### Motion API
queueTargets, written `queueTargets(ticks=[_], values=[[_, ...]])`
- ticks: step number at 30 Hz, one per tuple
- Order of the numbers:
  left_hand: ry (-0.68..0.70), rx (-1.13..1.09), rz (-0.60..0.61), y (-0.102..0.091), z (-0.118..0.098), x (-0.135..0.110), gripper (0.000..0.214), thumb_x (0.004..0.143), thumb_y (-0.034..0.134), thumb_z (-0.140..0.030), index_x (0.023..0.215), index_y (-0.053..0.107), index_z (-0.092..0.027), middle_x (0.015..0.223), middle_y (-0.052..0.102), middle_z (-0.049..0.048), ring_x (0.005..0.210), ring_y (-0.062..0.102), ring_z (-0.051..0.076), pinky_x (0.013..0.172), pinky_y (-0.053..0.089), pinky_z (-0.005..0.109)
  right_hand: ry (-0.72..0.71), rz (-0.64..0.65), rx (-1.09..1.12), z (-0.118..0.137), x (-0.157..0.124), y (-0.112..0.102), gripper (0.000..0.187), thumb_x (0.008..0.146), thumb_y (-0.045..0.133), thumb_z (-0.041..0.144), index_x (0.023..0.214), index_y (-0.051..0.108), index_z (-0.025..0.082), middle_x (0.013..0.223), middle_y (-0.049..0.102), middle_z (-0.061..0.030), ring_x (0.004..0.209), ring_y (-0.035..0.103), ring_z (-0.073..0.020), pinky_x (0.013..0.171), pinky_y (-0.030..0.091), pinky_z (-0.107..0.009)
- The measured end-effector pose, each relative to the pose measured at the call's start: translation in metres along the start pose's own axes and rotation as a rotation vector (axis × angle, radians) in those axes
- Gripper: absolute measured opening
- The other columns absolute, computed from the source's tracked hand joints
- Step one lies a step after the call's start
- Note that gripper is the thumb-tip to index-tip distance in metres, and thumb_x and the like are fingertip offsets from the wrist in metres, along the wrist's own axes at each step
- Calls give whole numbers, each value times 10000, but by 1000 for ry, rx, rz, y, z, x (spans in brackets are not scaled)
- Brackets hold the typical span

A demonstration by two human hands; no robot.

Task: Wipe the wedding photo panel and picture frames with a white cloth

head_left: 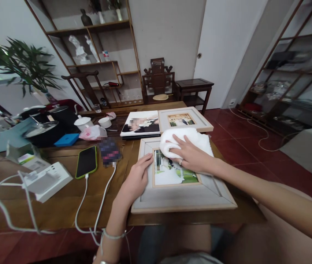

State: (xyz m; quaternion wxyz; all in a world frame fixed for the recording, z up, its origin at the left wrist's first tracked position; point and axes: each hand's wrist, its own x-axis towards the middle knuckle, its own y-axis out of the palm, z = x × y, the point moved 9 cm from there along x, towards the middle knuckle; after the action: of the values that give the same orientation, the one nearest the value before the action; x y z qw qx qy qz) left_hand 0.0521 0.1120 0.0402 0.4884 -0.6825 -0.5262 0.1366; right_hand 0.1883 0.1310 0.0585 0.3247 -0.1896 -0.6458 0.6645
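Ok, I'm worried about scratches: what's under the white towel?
The near picture frame: its far border and part of its photo run beneath the white towel, with the right hand on top. Any scratches on the covered surface can't be seen.

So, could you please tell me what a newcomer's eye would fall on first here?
Probably the folded white cloth under the right hand, on the pale, rectangular wooden picture frame whose left side the left hand touches. After that, perhaps the black, green-edged phone, left of the frame on the brown wooden table, and the bushy green plant at the upper left.
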Motion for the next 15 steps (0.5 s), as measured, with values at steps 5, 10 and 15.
queueTargets(ticks=[5, 10, 15], values=[[-13, -2, -26, 0, 3, 1, 416, 865, 333, -91, 1187, 595, -71, 1317, 550, 151, 1251, 487, 226, 1074, 373, 438, -11, 71, 57, 24, -14, 4, 377, 837, 415, 87, 1173, 575, 147, 1405, 441, -120, 1379, 149, -362, 1044, 170, -659], [-12, 8, -30, 1, 4, 1, 418, 856, 339, -83, 1183, 597, -52, 1312, 552, 163, 1254, 484, 232, 1080, 367, 424, 87, 252, 236, 86, -61, 2, 440, 780, 488, 118, 1204, 570, 202, 1427, 418, -100, 1360, 209, -382, 1046, 182, -668], [0, 7, -12, 2, 1, 1, 427, 852, 341, -73, 1202, 584, -55, 1325, 541, 161, 1267, 468, 229, 1086, 358, 416, 28, 209, 326, 113, -66, 0, 434, 786, 501, 160, 1210, 556, 233, 1433, 413, -78, 1373, 209, -329, 1079, 188, -616]])
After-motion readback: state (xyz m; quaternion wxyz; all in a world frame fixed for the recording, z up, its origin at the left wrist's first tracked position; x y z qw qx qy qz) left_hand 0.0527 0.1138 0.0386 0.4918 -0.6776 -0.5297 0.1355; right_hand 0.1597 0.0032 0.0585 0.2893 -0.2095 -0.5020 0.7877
